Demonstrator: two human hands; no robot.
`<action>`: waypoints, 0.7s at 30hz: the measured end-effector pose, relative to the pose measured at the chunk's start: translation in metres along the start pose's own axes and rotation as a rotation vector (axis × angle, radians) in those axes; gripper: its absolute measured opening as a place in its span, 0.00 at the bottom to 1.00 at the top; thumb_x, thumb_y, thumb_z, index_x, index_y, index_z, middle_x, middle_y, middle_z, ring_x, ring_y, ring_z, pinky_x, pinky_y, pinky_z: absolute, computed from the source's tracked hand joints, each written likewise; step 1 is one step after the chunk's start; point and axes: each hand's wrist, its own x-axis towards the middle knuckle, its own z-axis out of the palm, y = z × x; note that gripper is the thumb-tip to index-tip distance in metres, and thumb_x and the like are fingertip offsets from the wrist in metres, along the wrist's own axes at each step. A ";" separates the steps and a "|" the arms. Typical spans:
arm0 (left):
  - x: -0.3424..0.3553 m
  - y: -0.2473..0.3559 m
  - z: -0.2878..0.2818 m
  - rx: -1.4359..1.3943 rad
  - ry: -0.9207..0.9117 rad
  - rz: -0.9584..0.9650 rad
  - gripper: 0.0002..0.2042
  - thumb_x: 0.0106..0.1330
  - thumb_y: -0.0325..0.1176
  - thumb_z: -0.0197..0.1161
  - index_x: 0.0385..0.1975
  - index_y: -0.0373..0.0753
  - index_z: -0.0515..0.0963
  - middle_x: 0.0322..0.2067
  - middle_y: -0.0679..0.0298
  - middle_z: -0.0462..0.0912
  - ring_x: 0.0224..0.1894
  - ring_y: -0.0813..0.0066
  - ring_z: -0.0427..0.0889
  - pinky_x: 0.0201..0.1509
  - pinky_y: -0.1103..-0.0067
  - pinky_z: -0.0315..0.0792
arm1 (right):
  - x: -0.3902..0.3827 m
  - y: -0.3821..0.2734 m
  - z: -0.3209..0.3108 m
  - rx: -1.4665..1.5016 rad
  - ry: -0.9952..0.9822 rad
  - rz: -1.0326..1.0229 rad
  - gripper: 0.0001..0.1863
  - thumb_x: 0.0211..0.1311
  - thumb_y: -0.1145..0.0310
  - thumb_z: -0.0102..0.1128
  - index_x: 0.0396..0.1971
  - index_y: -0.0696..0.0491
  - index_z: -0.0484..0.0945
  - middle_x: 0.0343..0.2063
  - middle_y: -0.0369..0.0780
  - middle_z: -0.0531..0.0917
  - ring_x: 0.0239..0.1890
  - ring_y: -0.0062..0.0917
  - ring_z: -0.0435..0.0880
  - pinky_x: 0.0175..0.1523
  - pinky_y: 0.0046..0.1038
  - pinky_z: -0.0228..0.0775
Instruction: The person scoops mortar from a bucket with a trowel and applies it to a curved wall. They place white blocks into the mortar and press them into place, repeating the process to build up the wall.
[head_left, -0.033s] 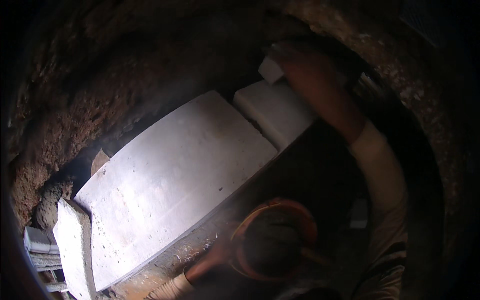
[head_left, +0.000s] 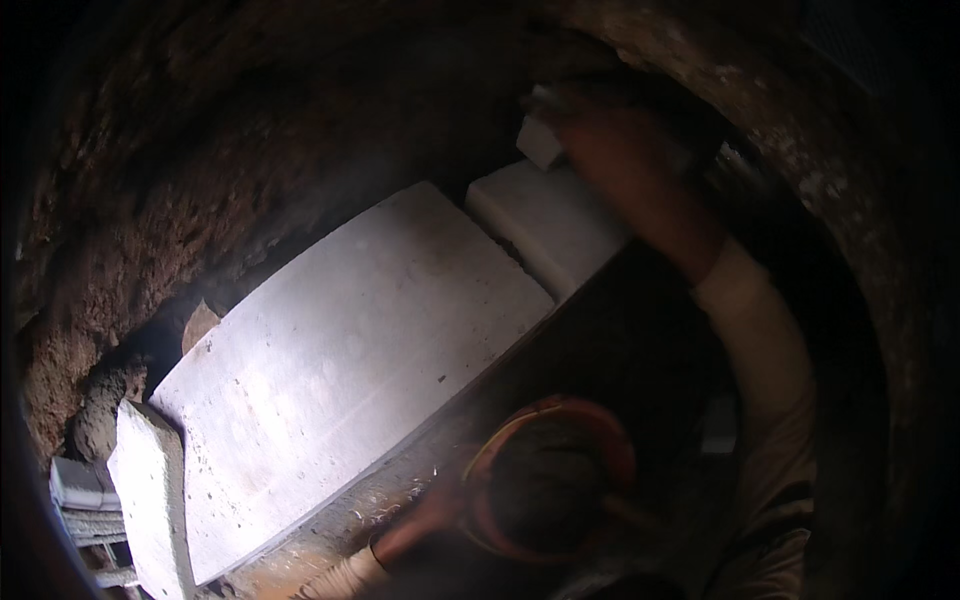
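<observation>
"White slab (head_left: 350, 370), the long one, lying flat beside a rough earth wall (head_left: 150, 220). What else is down?"

"Shorter slab (head_left: 550, 215), pale, just past its far right end. Dark gap between the two."

"Right hand (head_left: 590, 120)?"

"Stretched out to the small block (head_left: 540, 143), which is on or just above the shorter slab's far part; can't tell which from here. Fingers blurred and in shadow. At the block, yes; grasping or only touching, can't make out."

"And the left hand (head_left: 437, 505)?"

"At the left side of the orange-rimmed bucket (head_left: 620, 450). Fingers smeared as well; perhaps curled on the rim, not certain. Dark contents, kind unclear."

"Progress, by your judgement?"

"Partway. Both slabs lie flat, roughly in line, neither one being handled. Narrow slab (head_left: 152, 500) stands at the long one's near left end, close against it. Unfinished: the small block, hand not off it yet, and that gap, not closed. Bucket not emptied. How much more remains, the view doesn't show."
</observation>
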 end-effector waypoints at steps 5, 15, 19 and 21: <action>0.002 -0.002 -0.003 0.029 -0.035 0.015 0.19 0.73 0.34 0.59 0.61 0.35 0.72 0.56 0.56 0.74 0.62 0.62 0.72 0.68 0.71 0.64 | -0.011 -0.008 0.023 0.000 0.244 -0.014 0.23 0.64 0.68 0.56 0.60 0.48 0.78 0.54 0.50 0.79 0.52 0.44 0.83 0.50 0.43 0.80; -0.002 -0.002 -0.008 0.165 -0.026 -0.024 0.23 0.74 0.40 0.57 0.65 0.37 0.68 0.51 0.55 0.78 0.51 0.65 0.80 0.51 0.69 0.77 | -0.001 0.003 0.052 -0.046 -0.016 0.021 0.23 0.66 0.57 0.61 0.61 0.34 0.78 0.61 0.44 0.77 0.59 0.38 0.78 0.58 0.47 0.74; -0.004 0.009 -0.002 0.027 -0.011 -0.118 0.18 0.72 0.32 0.58 0.60 0.35 0.73 0.57 0.55 0.75 0.63 0.63 0.73 0.67 0.71 0.65 | -0.010 0.006 0.052 0.158 0.307 0.041 0.21 0.65 0.58 0.61 0.59 0.33 0.80 0.59 0.41 0.79 0.60 0.36 0.78 0.59 0.46 0.72; -0.001 -0.005 -0.005 0.027 -0.017 -0.043 0.17 0.72 0.32 0.58 0.59 0.35 0.74 0.56 0.56 0.75 0.63 0.64 0.73 0.67 0.71 0.65 | -0.010 0.005 0.056 0.235 0.359 0.094 0.21 0.65 0.58 0.62 0.59 0.33 0.80 0.57 0.41 0.80 0.60 0.37 0.78 0.60 0.46 0.72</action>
